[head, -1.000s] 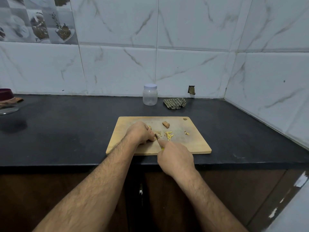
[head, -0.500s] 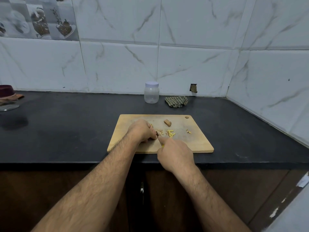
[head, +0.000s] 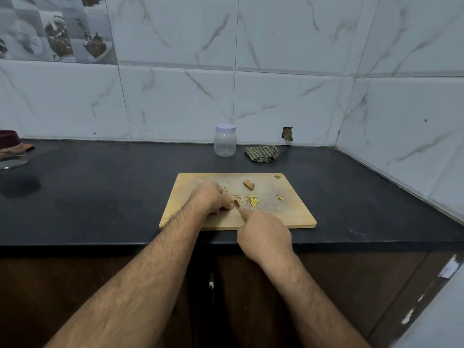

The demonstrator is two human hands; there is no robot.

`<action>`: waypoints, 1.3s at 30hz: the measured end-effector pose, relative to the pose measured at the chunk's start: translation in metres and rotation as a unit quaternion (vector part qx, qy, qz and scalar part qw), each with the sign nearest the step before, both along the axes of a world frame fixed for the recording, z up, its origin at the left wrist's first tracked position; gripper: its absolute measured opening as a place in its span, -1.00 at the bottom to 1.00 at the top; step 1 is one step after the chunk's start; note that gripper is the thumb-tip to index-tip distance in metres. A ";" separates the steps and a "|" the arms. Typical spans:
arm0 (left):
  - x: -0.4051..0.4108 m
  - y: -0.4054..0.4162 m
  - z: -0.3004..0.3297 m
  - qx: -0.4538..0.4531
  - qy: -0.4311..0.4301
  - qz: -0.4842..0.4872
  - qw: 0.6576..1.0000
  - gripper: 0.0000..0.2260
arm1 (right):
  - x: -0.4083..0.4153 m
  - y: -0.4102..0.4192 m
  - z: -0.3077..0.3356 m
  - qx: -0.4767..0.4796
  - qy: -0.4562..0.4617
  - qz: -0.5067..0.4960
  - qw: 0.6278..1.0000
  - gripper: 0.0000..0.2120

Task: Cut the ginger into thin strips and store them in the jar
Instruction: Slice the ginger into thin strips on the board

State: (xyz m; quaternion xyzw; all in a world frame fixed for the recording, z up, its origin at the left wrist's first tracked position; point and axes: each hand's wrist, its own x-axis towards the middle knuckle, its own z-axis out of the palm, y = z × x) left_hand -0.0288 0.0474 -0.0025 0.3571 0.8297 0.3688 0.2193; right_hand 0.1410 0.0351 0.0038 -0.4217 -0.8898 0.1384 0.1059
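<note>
A wooden cutting board [head: 293,212] lies on the black counter. My left hand [head: 209,197] rests on the board with curled fingers and pins a small ginger piece [head: 236,203] at its fingertips. My right hand [head: 263,233] grips a knife handle, its forefinger stretched along the top; the blade is almost wholly hidden by the hand and meets the ginger. Thin yellow ginger strips [head: 253,200] lie just right of the fingers. A larger unpeeled ginger chunk [head: 249,185] sits farther back. The clear plastic jar [head: 225,143] with a white lid stands closed near the wall.
A crumpled checked cloth [head: 262,153] lies right of the jar. A few ginger bits [head: 279,197] sit toward the board's right side. At the far left edge are a dark red bowl [head: 7,139] and a glass lid [head: 12,162]. Tiled walls close the back and right.
The camera view has shifted slightly. Both hands stay at the same spot on the board, the right one moving the knife a little against the ginger.
</note>
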 end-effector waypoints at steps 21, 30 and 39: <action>0.003 -0.018 -0.019 0.167 0.056 0.124 0.977 -0.86 | 0.006 0.018 0.002 -0.012 -0.005 -0.024 1.000 -0.42; 0.006 -0.018 -0.017 0.158 0.080 0.126 0.976 -0.86 | -0.026 0.017 0.010 -0.018 0.011 -0.005 1.000 -0.58; 0.007 -0.019 -0.018 0.154 0.097 0.129 0.975 -0.85 | -0.005 0.026 0.008 -0.030 0.001 -0.050 0.998 -0.50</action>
